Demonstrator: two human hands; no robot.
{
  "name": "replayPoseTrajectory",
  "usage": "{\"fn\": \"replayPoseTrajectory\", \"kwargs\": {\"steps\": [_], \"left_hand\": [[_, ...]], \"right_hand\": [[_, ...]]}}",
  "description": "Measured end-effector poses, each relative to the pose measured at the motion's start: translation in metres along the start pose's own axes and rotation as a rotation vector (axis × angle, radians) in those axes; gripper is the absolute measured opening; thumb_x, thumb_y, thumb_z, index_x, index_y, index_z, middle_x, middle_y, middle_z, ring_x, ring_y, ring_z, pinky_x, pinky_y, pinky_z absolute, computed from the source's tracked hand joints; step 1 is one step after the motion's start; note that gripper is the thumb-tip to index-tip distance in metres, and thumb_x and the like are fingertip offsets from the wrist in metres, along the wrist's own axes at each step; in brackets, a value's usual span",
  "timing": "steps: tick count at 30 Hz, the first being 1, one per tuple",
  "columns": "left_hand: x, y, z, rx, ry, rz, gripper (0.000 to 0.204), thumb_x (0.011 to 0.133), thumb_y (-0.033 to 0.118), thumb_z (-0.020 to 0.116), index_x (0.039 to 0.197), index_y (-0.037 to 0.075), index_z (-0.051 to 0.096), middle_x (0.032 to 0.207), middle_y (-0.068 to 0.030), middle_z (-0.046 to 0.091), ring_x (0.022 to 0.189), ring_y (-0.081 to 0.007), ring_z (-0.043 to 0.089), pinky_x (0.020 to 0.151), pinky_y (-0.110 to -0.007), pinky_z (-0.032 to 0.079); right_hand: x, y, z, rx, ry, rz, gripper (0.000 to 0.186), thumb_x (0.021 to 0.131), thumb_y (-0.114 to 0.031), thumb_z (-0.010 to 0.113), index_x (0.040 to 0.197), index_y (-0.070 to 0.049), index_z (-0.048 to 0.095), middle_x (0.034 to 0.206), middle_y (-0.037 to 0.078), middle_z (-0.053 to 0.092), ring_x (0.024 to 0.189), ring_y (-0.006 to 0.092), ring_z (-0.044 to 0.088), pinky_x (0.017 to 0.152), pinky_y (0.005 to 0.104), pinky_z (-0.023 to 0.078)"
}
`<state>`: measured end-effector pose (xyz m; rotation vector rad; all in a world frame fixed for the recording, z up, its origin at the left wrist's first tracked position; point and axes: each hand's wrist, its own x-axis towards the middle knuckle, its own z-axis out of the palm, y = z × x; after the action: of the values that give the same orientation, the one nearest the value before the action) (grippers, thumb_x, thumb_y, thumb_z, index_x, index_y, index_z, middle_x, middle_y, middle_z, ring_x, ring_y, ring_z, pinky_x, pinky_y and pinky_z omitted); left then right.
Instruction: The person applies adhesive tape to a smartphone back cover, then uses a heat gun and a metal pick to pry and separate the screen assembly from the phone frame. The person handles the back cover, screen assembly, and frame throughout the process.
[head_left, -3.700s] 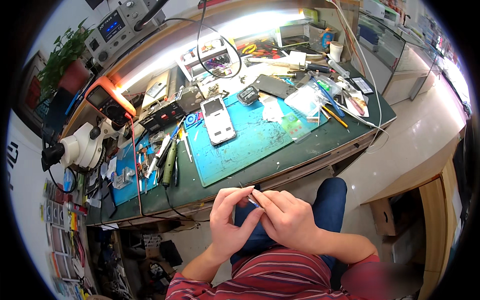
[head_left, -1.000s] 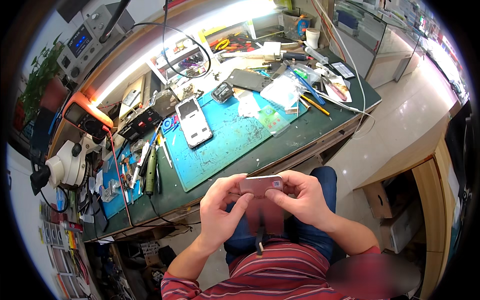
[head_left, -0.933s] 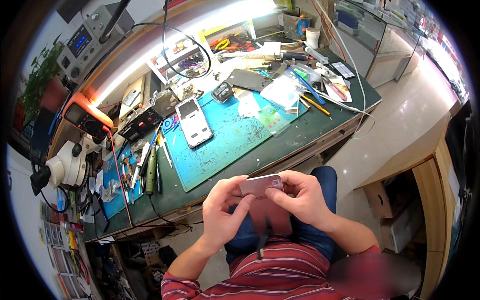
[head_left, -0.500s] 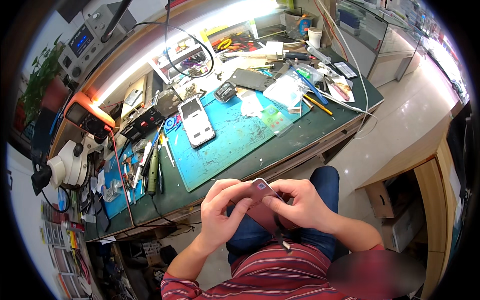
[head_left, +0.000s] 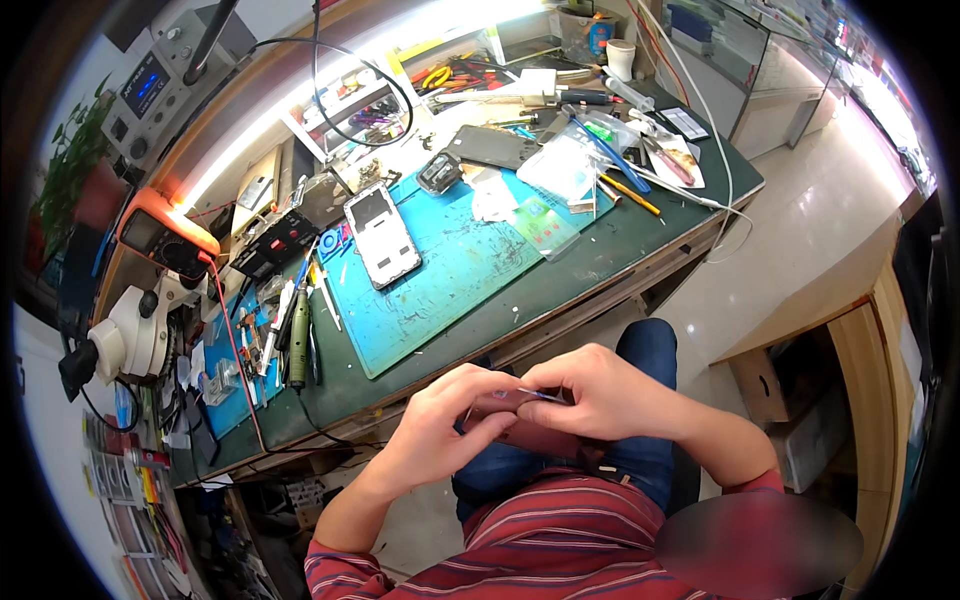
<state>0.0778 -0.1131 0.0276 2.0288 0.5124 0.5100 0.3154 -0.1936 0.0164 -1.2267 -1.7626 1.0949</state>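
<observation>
Over my lap, both hands hold a thin, phone-sized reddish-brown panel (head_left: 542, 438); whether it is a screen or a back cover I cannot tell. My left hand (head_left: 452, 422) closes on its left side, the thumb pressed along the near face. At the far edge my right hand (head_left: 605, 398) pinches the panel, its fingers partly hidden behind it. The panel is tilted, so its face shows foreshortened. Its lower end, with a dark strip hanging there, lies in front of my jeans. On the blue mat (head_left: 450, 290) beyond rests a white phone frame (head_left: 383, 236).
Left of the mat are a green pen-shaped tool (head_left: 299, 340), an orange multimeter (head_left: 165, 235) and a white microscope (head_left: 130, 325). A black phone panel (head_left: 490, 147), plastic bags (head_left: 560, 170) and a yellow pen-like tool (head_left: 632, 196) crowd the bench's far side. A wooden cabinet (head_left: 800, 330) stands right.
The panel has tipped, and its far corner with the small square label shows less. My right hand has shifted up and over that edge. The view has moved slightly.
</observation>
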Motion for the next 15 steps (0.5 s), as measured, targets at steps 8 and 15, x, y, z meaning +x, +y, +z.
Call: {"fn": "replayPoseTrajectory", "kwargs": {"steps": [8,15], "left_hand": [[-0.015,-0.019,0.008,-0.289,0.396,0.084,0.041,0.091,-0.014,0.069,0.126,-0.002,0.054,0.114,-0.01,0.063,0.104,-0.0203,0.071,0.082,-0.031,0.065],[-0.013,-0.015,0.005,0.203,0.264,0.119,0.04,0.081,-0.008,0.08,0.119,0.001,0.07,0.111,-0.0106,0.068,0.097,-0.0178,0.07,0.078,-0.03,0.059]], "right_hand": [[-0.016,0.018,-0.029,0.739,0.115,0.144,0.024,0.096,-0.004,0.074,0.118,0.005,0.069,0.112,0.011,0.074,0.103,0.0147,0.071,0.087,0.0297,0.061],[-0.016,0.015,-0.008,0.758,0.294,0.158,0.021,0.098,-0.007,0.072,0.115,0.005,0.071,0.105,0.008,0.075,0.094,0.0128,0.071,0.083,0.0299,0.063]]}}
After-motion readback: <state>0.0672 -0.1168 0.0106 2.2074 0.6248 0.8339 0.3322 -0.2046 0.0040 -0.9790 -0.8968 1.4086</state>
